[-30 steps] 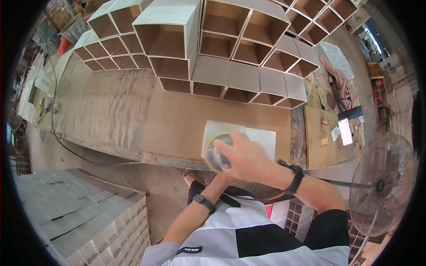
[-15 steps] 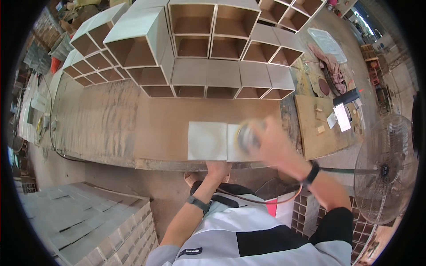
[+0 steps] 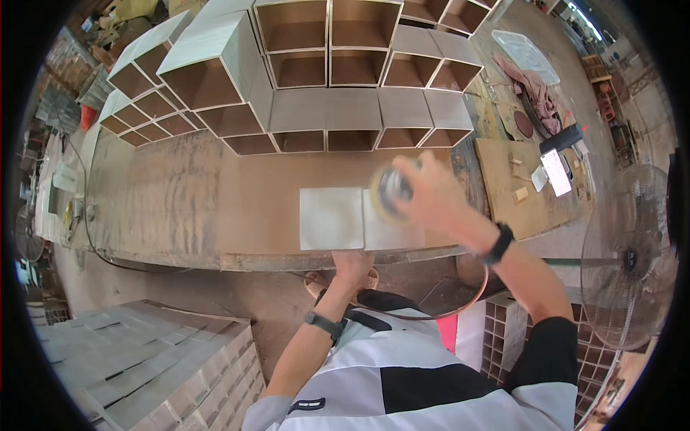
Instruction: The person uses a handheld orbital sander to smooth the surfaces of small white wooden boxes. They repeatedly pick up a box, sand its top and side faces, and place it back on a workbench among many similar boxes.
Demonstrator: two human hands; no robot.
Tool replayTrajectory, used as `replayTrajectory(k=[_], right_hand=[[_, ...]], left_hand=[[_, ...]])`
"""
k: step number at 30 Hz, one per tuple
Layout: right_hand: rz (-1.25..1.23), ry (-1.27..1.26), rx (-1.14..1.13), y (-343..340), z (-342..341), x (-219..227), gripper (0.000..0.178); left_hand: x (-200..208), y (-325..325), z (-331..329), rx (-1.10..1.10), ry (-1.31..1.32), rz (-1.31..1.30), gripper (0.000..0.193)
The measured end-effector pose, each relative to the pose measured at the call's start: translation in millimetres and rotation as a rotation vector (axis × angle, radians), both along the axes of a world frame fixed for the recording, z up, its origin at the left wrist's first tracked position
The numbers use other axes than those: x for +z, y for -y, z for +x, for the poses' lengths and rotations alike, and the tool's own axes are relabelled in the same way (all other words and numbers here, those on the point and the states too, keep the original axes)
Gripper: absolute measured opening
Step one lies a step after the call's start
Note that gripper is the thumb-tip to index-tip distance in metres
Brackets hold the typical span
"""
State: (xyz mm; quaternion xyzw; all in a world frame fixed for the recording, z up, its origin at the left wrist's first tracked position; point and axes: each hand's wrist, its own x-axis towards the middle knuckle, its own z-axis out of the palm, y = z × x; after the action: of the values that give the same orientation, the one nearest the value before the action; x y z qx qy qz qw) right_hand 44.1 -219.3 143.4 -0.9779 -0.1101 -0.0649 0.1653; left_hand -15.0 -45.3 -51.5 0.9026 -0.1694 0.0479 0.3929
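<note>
Two pale square box tops lie side by side at the table's front edge, the left box top [image 3: 331,219] and the right box top [image 3: 394,233], with a thin seam between them. My right hand [image 3: 431,197] is closed around a round handheld sander [image 3: 394,188] with a yellowish rim. Motion blurs the sander, which is over the far part of the right box top; whether it touches cannot be told. A reddish hose [image 3: 480,287] loops below that arm. My left hand [image 3: 352,264] is against the near edge of the left box top, its fingers hidden there.
Stacked pale boxes with brown insides [image 3: 323,108] stand along the table's far side. On the right, a board [image 3: 503,208] carries small wood blocks and a propped phone [image 3: 555,172]. A fan [image 3: 629,258] stands at far right. More stacked boxes [image 3: 151,359] fill the lower left.
My right hand and the sander have moved away from me, toward the far edge of the right box top. My left hand stays at the near edge. The whole view has shifted slightly.
</note>
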Motion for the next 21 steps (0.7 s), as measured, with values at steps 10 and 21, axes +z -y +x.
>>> replayTrajectory(k=[10,21], right_hand=[[-0.042,-0.05,-0.221,33.9,8.8,-3.4,0.031],[1.199,0.39,-0.936,81.7,-122.8,-34.5,0.045]], left_hand=[[-7.8,2.4,2.0,0.043,0.132,0.063,0.03],[18.2,-13.9,0.3,0.002,0.115,-0.021,0.02]])
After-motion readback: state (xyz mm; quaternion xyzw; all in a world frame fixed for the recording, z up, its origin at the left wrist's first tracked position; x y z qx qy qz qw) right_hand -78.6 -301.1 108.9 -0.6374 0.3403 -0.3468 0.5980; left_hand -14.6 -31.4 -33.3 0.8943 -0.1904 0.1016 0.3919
